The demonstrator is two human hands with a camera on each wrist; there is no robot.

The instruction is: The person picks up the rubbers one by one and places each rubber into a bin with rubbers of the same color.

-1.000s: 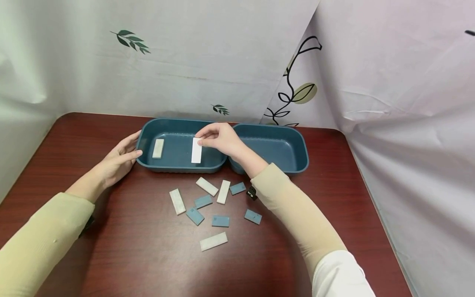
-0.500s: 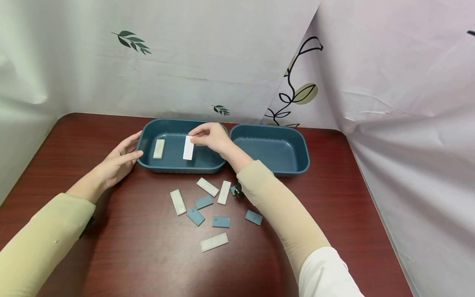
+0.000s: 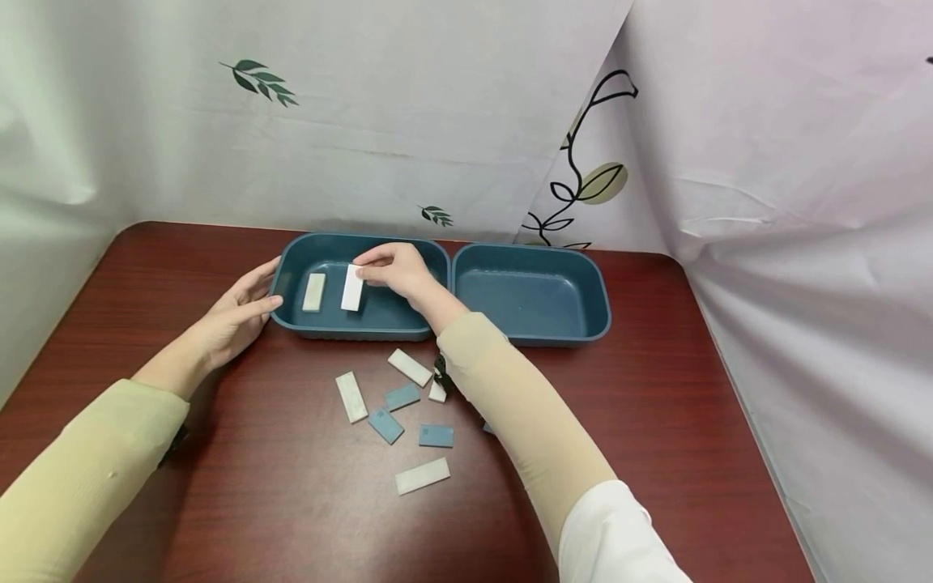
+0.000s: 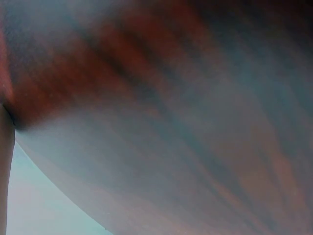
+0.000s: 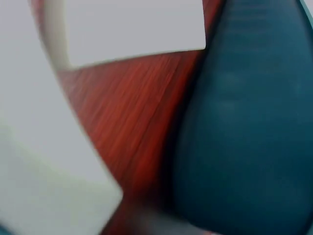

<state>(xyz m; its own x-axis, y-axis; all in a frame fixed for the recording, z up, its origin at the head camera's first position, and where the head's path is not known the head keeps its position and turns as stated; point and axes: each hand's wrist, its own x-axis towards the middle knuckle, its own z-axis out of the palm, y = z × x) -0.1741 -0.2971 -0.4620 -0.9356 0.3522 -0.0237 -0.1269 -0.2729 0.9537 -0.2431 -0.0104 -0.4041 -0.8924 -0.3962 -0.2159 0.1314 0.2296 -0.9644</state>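
Between thumb and fingers of my right hand [image 3: 401, 270] is a white rectangular tile [image 3: 351, 290], tilted up inside the left blue plastic bin [image 3: 364, 333]. Another white tile [image 3: 314, 292] lies in that bin, to the left of the held one. My left hand [image 3: 236, 316] rests against the bin's left end, its thumb at the front rim and its extended fingers along the side, partly behind the rim. In the right wrist view, a large blurred white tile [image 5: 137, 29] lies on the table beside the bin's dark blue wall [image 5: 244, 127]. The left wrist view is mostly blur.
A second blue bin [image 3: 528, 295] stands right beside the first. In front of them, several white tiles [image 3: 351, 397] and smaller blue tiles [image 3: 436, 436] are scattered on the reddish-brown table [image 3: 291, 518]. My right forearm covers some. White curtains [image 3: 408, 105] hang behind.
My right hand has moved left inside the left bin with the white tile, closer to the tile lying there. My right forearm has swung left over some loose tiles. The left hand stays put.
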